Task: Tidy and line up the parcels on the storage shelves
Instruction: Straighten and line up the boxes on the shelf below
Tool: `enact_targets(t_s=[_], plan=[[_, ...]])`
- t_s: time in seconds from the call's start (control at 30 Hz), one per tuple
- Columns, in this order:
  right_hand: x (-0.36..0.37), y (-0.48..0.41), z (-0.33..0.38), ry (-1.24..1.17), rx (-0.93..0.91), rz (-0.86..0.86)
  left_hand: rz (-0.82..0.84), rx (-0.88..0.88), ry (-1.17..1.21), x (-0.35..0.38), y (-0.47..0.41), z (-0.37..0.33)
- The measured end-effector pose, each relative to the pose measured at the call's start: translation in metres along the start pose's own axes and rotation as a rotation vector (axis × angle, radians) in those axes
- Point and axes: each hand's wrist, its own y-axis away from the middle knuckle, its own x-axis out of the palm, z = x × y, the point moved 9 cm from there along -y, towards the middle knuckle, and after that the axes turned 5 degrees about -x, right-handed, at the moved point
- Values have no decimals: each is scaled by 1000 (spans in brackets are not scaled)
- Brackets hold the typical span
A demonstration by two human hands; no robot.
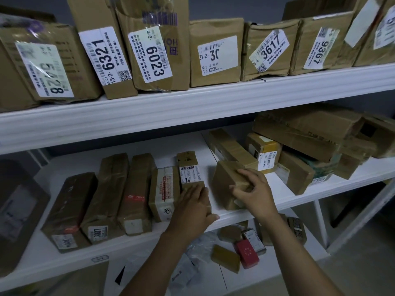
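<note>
White shelf (166, 144) holds five parcels (136, 189) abreast; left hand (192, 208) lies flat on the fifth parcel (189, 167), right hand (254, 193) curls around a sixth parcel (224, 182).

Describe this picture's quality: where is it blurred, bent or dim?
Head view: the wide lens bows the upper shelf edge; the 5428 label and far-right parcels are blurred, the 6321 label is sharp; lighting is dim, darkest at lower left.

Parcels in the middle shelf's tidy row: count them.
5, left to right: dark parcel, parcel 3007, red-marked parcel, parcel 1206, labelled parcel under the left hand. None look hidden.
</note>
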Motion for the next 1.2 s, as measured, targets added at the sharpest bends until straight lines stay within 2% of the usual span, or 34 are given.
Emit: enact_targets(t_s=[0.1, 0.23, 0.33, 0.5, 0.77, 0.87, 1.03, 1.2], plan=[[1, 4, 1, 45, 0, 55, 12, -43, -105, 14, -4, 1], [11, 11, -10, 148, 65, 199, -120, -130, -4, 11, -7, 7], [14, 15, -15, 156, 70, 207, -174, -227, 46, 10, -2, 11], [17, 21, -14, 184, 43, 209, -141, -392, 152, 11, -3, 19], [20, 29, 2, 185, 14, 136, -330, -347, 305, -39, 22, 12], [35, 30, 13, 208, 14, 178, -500, -335, 335, -75, 39, 26], [73, 32, 32, 218, -14, 288, -671, -408, 362, -110, 63, 80], [102, 33, 48, 217, -71, 397, -693, -470, 391, -118, 81, 116]])
